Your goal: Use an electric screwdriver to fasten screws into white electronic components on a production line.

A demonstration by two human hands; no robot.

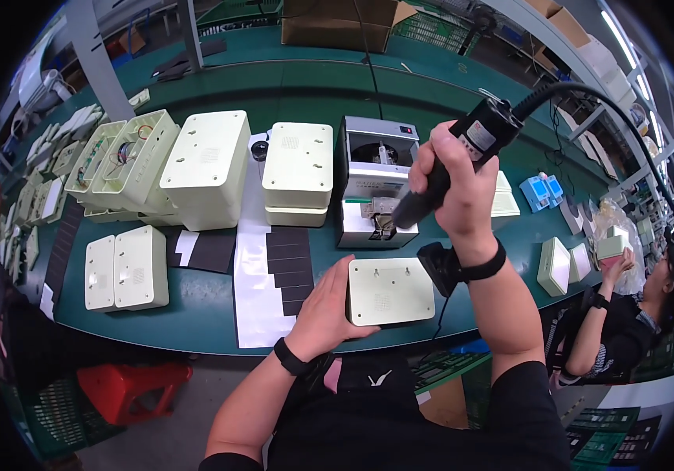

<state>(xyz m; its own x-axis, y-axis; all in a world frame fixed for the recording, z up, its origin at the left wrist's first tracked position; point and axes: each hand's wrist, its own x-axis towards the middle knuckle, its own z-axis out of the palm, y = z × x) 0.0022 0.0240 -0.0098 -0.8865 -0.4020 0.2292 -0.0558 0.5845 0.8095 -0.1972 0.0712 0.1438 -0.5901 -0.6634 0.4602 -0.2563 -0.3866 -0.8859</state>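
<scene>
My right hand is wrapped round a black electric screwdriver, its cable rising from the top end. The tool slants down to the left, its lower end beside the pick-up part of a grey screw feeder; the bit tip is hard to make out. Below the feeder, near the table's front edge, a pale cream plastic housing lies with its holed face up. My left hand grips that housing at its left side, thumb along the near edge. A black strap with a block sits on my right wrist.
Stacked cream housings stand left of the feeder, beside open ones with wires inside. Black foam pieces lie on a white sheet. At right are blue devices and a co-worker holding a housing. A red stool stands below.
</scene>
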